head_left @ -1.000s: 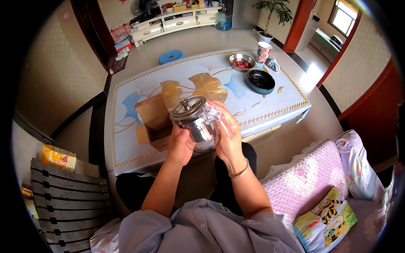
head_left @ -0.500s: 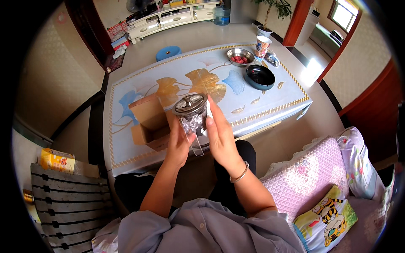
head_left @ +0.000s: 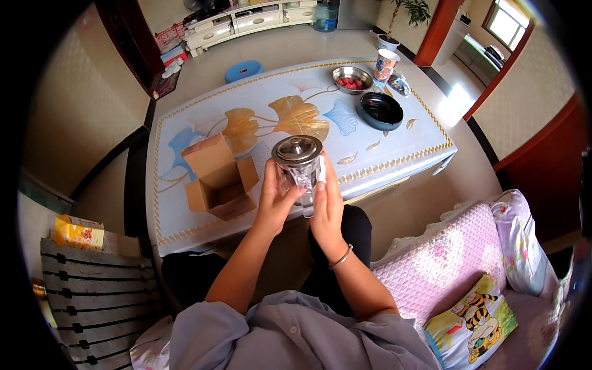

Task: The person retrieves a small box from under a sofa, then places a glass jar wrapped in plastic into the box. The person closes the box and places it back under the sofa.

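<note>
Between my two hands is a clear glass teapot (head_left: 302, 183) with a shiny metal lid and a transparent handle that points toward me. The lid (head_left: 297, 150) sits on top, its round knob up. My left hand (head_left: 275, 205) closes around the pot's left side, the thumb across its front by the handle. Closed on the opposite side, my right hand (head_left: 328, 213) presses a thin white piece (head_left: 322, 169), perhaps paper or cloth, against the glass. Just left of the pot, an open brown cardboard box (head_left: 217, 179) stands on the table with its flaps up.
A patterned cloth covers the table (head_left: 290, 86). At its far right are a metal bowl (head_left: 336, 75) of red pieces, a dark ashtray (head_left: 380, 112) and a paper cup (head_left: 386, 66). A blue stool (head_left: 243, 71) stands beyond; a quilted sofa (head_left: 419, 265) is at right.
Both hands have carried the teapot slightly right, away from the box. The pot has turned, and its handle now sits nearer my right hand. More of the box shows.
</note>
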### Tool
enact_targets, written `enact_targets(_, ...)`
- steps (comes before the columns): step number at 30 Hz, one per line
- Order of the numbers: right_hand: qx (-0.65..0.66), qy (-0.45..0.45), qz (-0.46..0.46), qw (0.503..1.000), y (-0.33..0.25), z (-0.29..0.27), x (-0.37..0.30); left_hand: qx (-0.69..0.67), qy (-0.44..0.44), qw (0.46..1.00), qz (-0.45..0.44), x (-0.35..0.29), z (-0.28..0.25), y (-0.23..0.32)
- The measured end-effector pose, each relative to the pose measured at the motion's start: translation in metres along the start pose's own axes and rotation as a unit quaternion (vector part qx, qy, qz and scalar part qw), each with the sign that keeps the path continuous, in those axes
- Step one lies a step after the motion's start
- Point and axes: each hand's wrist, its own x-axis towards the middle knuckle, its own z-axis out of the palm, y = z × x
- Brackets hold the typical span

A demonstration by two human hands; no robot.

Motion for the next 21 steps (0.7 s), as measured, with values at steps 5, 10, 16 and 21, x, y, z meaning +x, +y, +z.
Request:
enact_targets(5,0.054,0.014,0.126,0.99,0.069,-0.015,0.011,0.071,-0.012,0.997,-0.002,0.016,-0.024,-0.07)
enact_targets(10,-0.091,0.101,0.091,0.987,0.125,-0.053,0.016,0.21,0.053,0.976,0.027,0.029,-0.03,-0.118)
enact_targets(16,-0.208,0.065,0.096,0.971,0.135,-0.068,0.017,0.302,0.05,0.952,-0.012,0.029,-0.048,-0.147)
enact_targets(21,-0.135,0.082,0.181,0.971,0.14,-0.064,0.024,0.406,0.042,0.913,0.001,0.03,-0.05,-0.139)
